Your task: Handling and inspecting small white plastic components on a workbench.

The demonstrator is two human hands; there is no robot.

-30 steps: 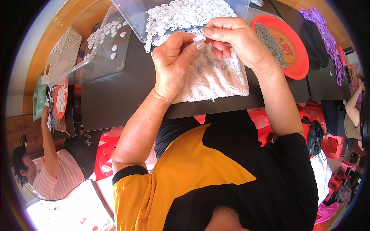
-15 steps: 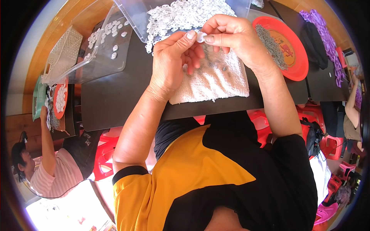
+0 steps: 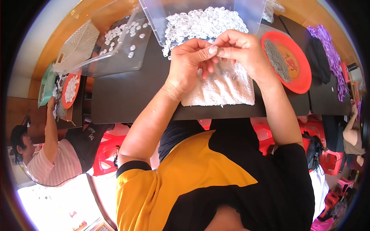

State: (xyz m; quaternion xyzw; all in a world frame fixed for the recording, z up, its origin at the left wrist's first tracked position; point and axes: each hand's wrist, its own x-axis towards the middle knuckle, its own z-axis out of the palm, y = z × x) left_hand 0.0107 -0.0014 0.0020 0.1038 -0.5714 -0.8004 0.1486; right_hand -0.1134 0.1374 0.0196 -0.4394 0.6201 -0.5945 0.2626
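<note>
Above the white towel [image 3: 219, 94], my left hand [image 3: 187, 65] and my right hand [image 3: 243, 50] meet fingertip to fingertip. Both thumbs and forefingers are pinched together on a small white plastic piece, now almost wholly covered by the fingers. The other fingers of my left hand curl loosely below. Just beyond my hands, a clear plastic bin [image 3: 153, 25] holds a heap of white plastic pieces [image 3: 204, 24]. To the right of my right hand lies a red plate [image 3: 302, 79] bearing a pile of thin grey metal parts [image 3: 278, 61], too small to name.
On the left, a clear tray [image 3: 131, 66] holds scattered white pieces, beside a white perforated basket [image 3: 79, 46]. A co-worker [image 3: 54, 161] reaches toward a green basket [image 3: 46, 86] and another red plate [image 3: 73, 92]. Purple strands [image 3: 327, 50] and a black cloth [image 3: 319, 57] lie at right.
The view has shifted, so the table appears lower and further right. My fingertips have closed over the white piece, which showed plainly between them before.
</note>
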